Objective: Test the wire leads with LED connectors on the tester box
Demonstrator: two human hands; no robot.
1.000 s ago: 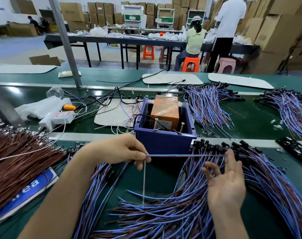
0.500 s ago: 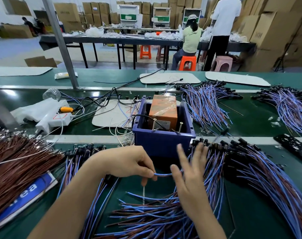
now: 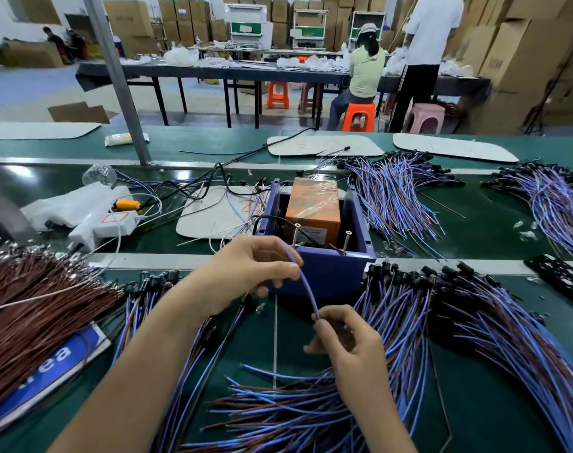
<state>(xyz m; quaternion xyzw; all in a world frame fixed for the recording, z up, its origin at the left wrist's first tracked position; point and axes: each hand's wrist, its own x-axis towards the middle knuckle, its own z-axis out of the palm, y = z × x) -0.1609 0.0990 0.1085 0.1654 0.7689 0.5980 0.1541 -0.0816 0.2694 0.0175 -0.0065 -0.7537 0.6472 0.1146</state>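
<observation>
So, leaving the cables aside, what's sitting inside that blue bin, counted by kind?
Orange box: 1
Upright screws: 2
Total: 3

The top end of the blue wire lead (image 3: pixel 306 286) goes in behind the fingers of the left hand (image 3: pixel 255 266), so its tip cannot be seen. Its low end is lost inside the pinch of the right hand (image 3: pixel 347 338). The near wall of the tester box (image 3: pixel 330 273) hides the low part of the orange box (image 3: pixel 312 204), and the label on that box is too small to read. At the left edge the brown wires (image 3: pixel 33 305) are cut off. The blue sign (image 3: pixel 49 364) at lower left shows only a few letters. The top edge cuts off the head of the standing person (image 3: pixel 432 27).
</observation>
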